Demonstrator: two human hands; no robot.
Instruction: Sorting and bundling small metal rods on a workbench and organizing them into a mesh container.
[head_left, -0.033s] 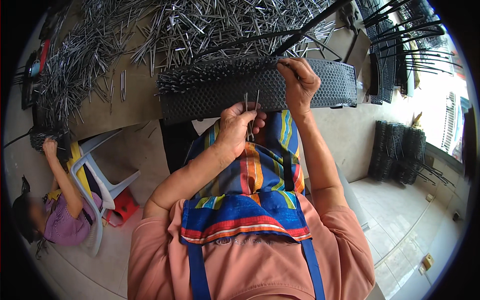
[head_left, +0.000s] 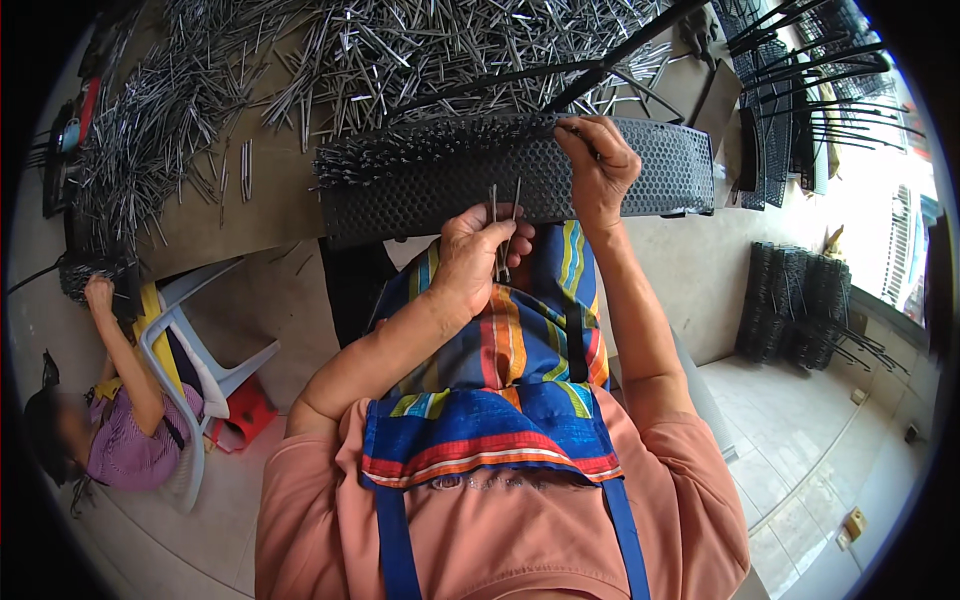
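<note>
I see left hand (head_left: pixel 478 252) closed round a few metal pins (head_left: pixel 503 232), just below the black mesh panel (head_left: pixel 440 178). Right hand (head_left: pixel 598 168) pinches a pin at panel's top edge, w/ loose pins (head_left: pixel 330 60) beyond.

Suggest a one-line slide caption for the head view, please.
Left hand holds thin metal pins while right hand works at a black perforated panel beside a heap of loose pins.
</note>
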